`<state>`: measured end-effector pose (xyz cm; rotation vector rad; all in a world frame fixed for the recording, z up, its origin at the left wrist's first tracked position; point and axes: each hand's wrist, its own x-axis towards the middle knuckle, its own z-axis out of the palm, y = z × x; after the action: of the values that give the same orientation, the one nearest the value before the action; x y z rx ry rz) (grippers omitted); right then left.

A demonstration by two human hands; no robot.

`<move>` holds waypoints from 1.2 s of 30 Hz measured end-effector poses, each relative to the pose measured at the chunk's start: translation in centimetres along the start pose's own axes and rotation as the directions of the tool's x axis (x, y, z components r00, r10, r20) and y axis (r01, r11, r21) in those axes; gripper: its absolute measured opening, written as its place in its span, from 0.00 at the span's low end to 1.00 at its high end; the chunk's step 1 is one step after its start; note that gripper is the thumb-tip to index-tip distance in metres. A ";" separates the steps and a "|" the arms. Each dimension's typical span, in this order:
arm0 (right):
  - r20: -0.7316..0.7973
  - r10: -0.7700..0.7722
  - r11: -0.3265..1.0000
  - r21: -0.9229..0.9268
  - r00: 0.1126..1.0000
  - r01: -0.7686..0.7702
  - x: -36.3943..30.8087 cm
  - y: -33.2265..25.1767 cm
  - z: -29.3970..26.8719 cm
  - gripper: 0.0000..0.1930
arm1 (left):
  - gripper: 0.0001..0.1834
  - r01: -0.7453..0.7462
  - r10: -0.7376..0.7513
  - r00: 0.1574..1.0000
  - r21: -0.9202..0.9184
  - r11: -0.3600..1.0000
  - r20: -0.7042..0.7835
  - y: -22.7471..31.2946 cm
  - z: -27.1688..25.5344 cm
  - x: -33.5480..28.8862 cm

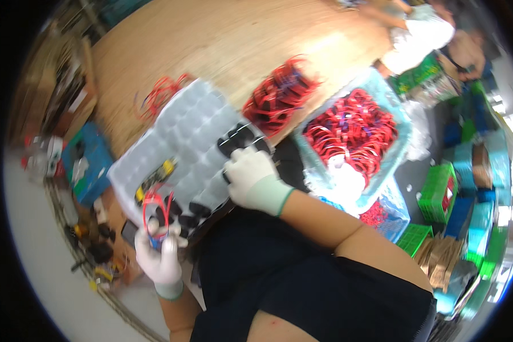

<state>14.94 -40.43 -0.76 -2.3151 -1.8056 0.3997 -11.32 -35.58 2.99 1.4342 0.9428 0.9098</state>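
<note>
My left hand (161, 259), in a white glove, is closed around a looped red wire (154, 199) with a small blue part by the fingers. It is at the near left corner of a white moulded tray (182, 128) with rows of hollows. My right hand (253, 176), gloved too, bends its fingers down at the tray's right side, and a dark piece shows at the fingertips. Several black oval pieces (237, 138) lie just beyond it. More black pieces (198, 210) lie near my left hand. A yellow-and-black hand tool (155, 181) rests on the tray.
Bundled red wires (282, 94) lie on the wooden table (239, 34) behind the tray, with a smaller bunch (164, 94) at left. At right stands a lined bin (402, 122) of red wire loops. A blue box (88, 165) stands left. Another person (419, 34) works at far right.
</note>
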 end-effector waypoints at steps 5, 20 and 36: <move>0.095 0.061 0.998 0.020 0.994 -0.063 0.3 -0.7 -0.9 0.14 | 0.18 -0.043 0.056 0.992 -0.117 0.992 0.110 -0.2 1.6 -0.8; -0.216 -0.252 0.377 0.876 0.943 0.301 -3.1 -5.4 -4.2 0.16 | 0.14 -0.103 0.001 0.952 0.317 0.943 0.308 2.0 1.9 0.0; 0.176 -0.380 -0.193 0.945 0.908 -0.264 -1.8 -5.1 -3.2 0.15 | 0.18 -0.043 0.067 0.914 -0.068 0.997 0.400 2.3 1.8 -0.7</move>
<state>10.81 -40.87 3.99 -0.8121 -0.7551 1.6843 -9.77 -37.03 5.15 1.5287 0.5644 0.6390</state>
